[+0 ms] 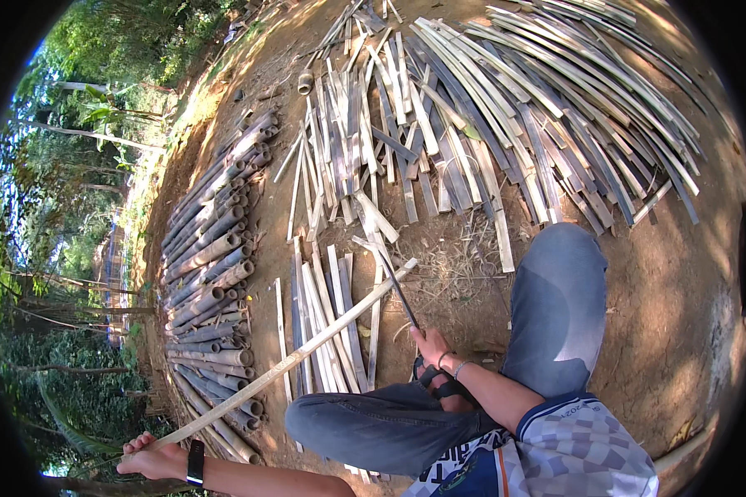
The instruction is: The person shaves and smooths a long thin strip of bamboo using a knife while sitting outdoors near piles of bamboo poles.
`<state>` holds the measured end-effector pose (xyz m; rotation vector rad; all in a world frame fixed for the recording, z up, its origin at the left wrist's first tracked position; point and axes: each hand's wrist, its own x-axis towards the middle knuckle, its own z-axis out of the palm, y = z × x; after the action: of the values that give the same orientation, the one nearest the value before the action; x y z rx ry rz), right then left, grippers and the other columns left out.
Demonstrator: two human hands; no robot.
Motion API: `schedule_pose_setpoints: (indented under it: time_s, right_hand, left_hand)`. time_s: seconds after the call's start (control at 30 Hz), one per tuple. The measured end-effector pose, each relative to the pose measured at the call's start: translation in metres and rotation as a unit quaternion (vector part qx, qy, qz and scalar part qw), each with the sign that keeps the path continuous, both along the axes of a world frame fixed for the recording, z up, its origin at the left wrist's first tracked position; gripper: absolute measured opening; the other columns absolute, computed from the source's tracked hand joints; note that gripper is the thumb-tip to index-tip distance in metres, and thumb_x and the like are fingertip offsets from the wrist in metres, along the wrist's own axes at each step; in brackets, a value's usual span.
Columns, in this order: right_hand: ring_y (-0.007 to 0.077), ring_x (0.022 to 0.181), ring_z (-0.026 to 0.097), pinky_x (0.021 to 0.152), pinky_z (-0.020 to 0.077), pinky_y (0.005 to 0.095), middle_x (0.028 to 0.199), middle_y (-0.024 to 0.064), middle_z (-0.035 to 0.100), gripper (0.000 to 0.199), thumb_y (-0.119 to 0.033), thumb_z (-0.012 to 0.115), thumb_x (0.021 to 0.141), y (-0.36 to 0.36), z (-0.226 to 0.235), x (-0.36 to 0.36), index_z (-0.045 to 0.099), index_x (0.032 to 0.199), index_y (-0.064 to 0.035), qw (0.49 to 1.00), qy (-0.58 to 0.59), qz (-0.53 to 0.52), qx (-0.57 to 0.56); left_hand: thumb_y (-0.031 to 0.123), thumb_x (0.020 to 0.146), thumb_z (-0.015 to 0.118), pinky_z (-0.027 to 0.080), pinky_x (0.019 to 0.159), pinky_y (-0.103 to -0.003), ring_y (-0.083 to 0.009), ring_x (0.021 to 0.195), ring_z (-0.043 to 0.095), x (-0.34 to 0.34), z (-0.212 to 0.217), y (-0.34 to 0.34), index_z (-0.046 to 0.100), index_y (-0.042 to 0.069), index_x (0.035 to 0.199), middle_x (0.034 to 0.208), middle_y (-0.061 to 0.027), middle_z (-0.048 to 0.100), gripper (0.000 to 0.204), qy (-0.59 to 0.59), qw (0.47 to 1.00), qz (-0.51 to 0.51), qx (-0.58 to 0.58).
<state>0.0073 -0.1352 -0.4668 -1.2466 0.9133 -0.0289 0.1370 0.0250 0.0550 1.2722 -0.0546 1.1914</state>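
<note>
One strip [290,358]: runs from left hand [153,458] to just beyond right hand [431,348]
Left hand: is closed around its near end
Right hand: grasps knife [404,305], which crosses strip
Poles [205,255]: lie beyond left hand
Slats [547,124]: spread beyond right hand

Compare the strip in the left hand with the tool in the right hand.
The strip is pale; the tool is dark. The strip looks much longer than the tool. The strip slants up to the right, while the tool slants up to the left. Both are slender.
</note>
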Motion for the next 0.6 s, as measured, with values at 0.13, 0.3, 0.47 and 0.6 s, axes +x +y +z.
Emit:
schedule_pose_setpoints:
  time_s: [0.13, 0.3, 0.47, 0.6]
  right_hand:
    - [0.0245, 0.043, 0.054, 0.045, 0.0398, 0.0415, 0.046, 0.0125, 0.047, 0.064, -0.054, 0.045, 0.091, 0.01, -0.002, -0.005, 0.052, 0.06, 0.0013, 0.98, -0.1, -0.024, -0.172]
    - [0.0223, 0.04, 0.052, 0.04, 0.0381, 0.0395, 0.045, 0.0089, 0.048, 0.061, -0.053, 0.046, 0.091, -0.001, -0.011, 0.0, 0.053, 0.061, -0.0001, 0.999, -0.007, -0.036, 0.035]
    - [0.0222, 0.044, 0.057, 0.043, 0.041, 0.0384, 0.045, 0.0108, 0.05, 0.06, -0.052, 0.047, 0.091, 0.02, -0.039, -0.002, 0.056, 0.06, -0.0012, 0.989, -0.044, -0.055, -0.126]
    - [0.0436, 0.078, 0.062, 0.07, 0.0474, 0.0476, 0.072, 0.0256, 0.062, 0.069, -0.061, 0.044, 0.087, 0.003, -0.023, -0.002, 0.064, 0.077, 0.004, 0.997, 0.071, 0.013, -0.041]
  left_hand:
    - [0.048, 0.1, 0.022, 0.039, 0.053, -0.026, -0.014, 0.054, 0.034, -0.004, 0.0, -0.006, 0.038, 0.008, 0.072, 0.063, -0.0009, 0.036, 0.051, -0.009, 1.0, 0.001, 0.002]
    - [0.049, 0.1, 0.022, 0.037, 0.053, -0.027, -0.0141, 0.055, 0.034, -0.002, 0.002, -0.006, 0.038, 0.008, 0.072, 0.063, -0.0009, 0.036, 0.051, -0.003, 1.0, -0.011, 0.005]
    - [0.049, 0.1, 0.021, 0.035, 0.05, -0.027, -0.0137, 0.054, 0.033, -0.006, 0.005, -0.022, 0.037, 0.008, 0.073, 0.064, -0.0008, 0.033, 0.051, -0.009, 1.0, -0.023, 0.004]
    - [0.048, 0.1, 0.021, 0.034, 0.05, -0.026, -0.0136, 0.054, 0.032, -0.001, 0.005, -0.011, 0.036, 0.008, 0.073, 0.064, -0.0007, 0.032, 0.05, -0.009, 0.999, -0.027, 0.016]
